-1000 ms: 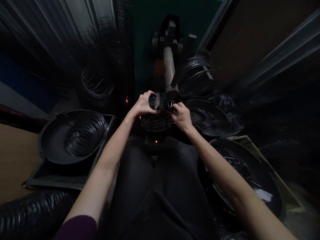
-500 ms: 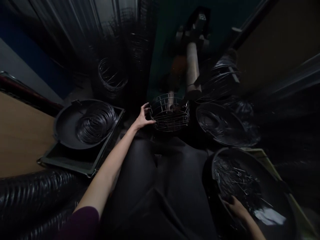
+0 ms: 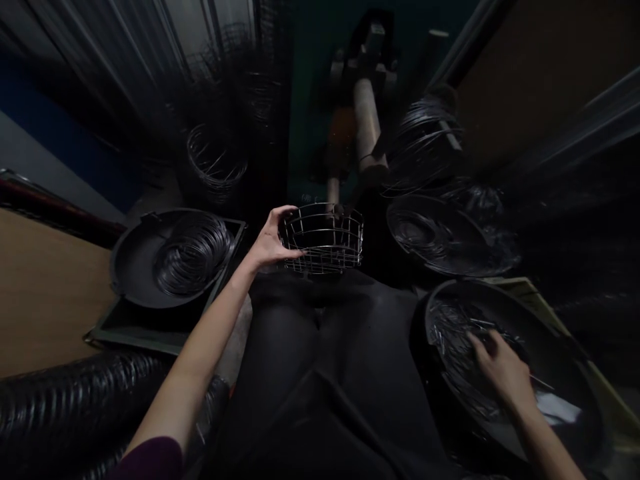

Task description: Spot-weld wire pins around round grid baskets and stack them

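Note:
My left hand [image 3: 274, 239] grips the left side of a round wire basket [image 3: 325, 233], thumb in front and fingers over the rim. The basket is held above my lap, in front of the tubular arm of a machine [image 3: 367, 120]. On the right, my right hand [image 3: 505, 367] is over a round dark pan [image 3: 565, 367] with many short metal wire pieces [image 3: 455, 333] in it. Its thumb and forefinger are apart and point down at the pieces. The other fingers are partly hidden in the dim light. A white scrap [image 3: 557, 408] lies in the pan below my wrist.
On the left, a second pan [image 3: 133, 270] with wire rings [image 3: 195, 257] stands on a green crate [image 3: 145, 333]. Another pan [image 3: 465, 247] with rings is at right. Wire coils [image 3: 217, 157] stand behind, and stacked black rings [image 3: 75, 387] lie at lower left.
My right hand has moved forward from the pan's near edge to over the wire pieces. My left hand and the wire basket have shifted slightly left and lower in view, as the camera also turned.

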`<state>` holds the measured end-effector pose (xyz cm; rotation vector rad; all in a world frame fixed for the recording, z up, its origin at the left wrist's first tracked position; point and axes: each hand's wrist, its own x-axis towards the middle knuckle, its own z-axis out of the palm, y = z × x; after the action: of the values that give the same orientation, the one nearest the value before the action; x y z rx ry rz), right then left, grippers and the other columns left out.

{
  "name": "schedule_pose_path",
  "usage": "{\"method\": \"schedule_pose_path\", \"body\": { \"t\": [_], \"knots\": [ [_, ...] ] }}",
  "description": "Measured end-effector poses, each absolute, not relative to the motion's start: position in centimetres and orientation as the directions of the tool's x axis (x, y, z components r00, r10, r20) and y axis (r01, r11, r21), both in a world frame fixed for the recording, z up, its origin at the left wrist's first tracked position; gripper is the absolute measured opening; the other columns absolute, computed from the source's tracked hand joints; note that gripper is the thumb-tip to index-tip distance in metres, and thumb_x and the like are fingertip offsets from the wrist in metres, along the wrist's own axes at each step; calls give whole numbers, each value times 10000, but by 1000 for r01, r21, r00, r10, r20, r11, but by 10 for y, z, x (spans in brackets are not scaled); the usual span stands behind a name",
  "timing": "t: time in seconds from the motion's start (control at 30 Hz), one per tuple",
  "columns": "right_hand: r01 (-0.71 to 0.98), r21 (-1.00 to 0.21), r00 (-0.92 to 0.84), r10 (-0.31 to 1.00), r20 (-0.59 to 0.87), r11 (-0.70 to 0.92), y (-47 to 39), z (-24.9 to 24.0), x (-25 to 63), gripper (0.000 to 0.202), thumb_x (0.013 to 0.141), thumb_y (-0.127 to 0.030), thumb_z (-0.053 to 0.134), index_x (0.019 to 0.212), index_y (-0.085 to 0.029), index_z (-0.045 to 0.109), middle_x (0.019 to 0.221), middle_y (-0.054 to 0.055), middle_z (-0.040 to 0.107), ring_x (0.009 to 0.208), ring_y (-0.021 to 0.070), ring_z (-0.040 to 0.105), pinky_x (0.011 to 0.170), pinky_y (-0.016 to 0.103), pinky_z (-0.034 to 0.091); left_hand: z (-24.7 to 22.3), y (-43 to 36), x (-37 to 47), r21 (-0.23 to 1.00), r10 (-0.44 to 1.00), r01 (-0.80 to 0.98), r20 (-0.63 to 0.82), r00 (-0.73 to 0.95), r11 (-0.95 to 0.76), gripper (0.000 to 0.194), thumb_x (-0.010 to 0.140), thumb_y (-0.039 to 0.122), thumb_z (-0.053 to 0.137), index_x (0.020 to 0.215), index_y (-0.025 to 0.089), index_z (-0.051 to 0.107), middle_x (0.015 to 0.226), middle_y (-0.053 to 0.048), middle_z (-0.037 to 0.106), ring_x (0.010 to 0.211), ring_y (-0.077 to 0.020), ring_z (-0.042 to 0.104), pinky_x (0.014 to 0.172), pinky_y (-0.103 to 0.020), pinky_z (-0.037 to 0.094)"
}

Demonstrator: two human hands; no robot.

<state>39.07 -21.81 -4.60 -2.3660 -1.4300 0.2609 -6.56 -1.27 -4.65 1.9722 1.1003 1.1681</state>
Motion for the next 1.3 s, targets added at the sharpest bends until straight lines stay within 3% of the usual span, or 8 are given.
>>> {"method": "schedule_pose_path", "body": {
  "t": [0.07,0.23,0.53,0.87,0.97,1.07,1.17,1.3],
  "knots": [
    [709,-578,491,871,-5,-403,-192,-16,350,402,644,-663,568,755,-278,553,594,44,589,534,246,550,507,394,446,-37,-20,-54,730,840,420,435,323,-539,853,584,371,867,1319,257,450,1314,-101,472,1269,-284,492,1100,-449,424],
    [381,-903,93,980,-174,-196,-136,42,252,383,763,-556,656,926,-211,625,667,-19,566,497,90,445,447,226,351,-24,-30,-29,655,835,523,369,409,-545,780,561,300,873,1269,285,547,1294,-84,421,1264,-311,462,1094,-495,424],
    [289,-915,-196,919,-343,-281,-88,35,208,185,801,-194,619,980,-150,644,630,-25,607,568,92,596,564,213,515,-24,-32,-23,602,832,576,363,420,-553,713,568,272,867,1222,285,584,1296,-85,388,1243,-326,449,1074,-516,431],
    [431,-870,-208,912,-354,-240,-87,22,217,251,850,-288,623,1034,-145,716,712,6,677,467,70,530,459,199,421,-30,-35,-12,573,806,569,365,466,-589,680,578,266,868,1202,279,599,1307,-93,393,1244,-332,444,1059,-526,441],
    [637,-770,-201,958,-207,-33,-76,23,213,254,881,-337,612,1005,-163,750,806,33,737,581,114,615,579,235,487,-29,-35,-11,570,799,564,365,478,-598,653,582,263,865,1185,275,612,1314,-93,390,1257,-334,438,1067,-523,438],
    [854,-448,-314,948,-41,264,-76,25,208,318,930,-382,578,1130,-188,731,971,72,764,830,200,710,776,296,521,-28,-35,-14,573,806,569,360,470,-589,634,577,264,866,1164,267,625,1316,-94,394,1262,-335,439,1079,-528,430],
    [886,-140,-454,888,-71,442,-84,24,203,515,934,-437,574,1373,-168,572,1175,125,713,951,277,716,756,344,540,-27,-38,-19,611,824,561,333,458,-558,630,581,272,865,1165,262,630,1318,-93,398,1276,-329,445,1094,-515,426],
    [849,51,-518,848,-108,525,-89,21,198,547,981,-383,482,1479,-161,433,1399,132,564,1010,270,706,678,322,548,-30,-41,-22,659,852,547,331,406,-517,629,576,281,867,1164,251,644,1294,-92,411,1284,-324,459,1102,-493,428]
  ]
}}
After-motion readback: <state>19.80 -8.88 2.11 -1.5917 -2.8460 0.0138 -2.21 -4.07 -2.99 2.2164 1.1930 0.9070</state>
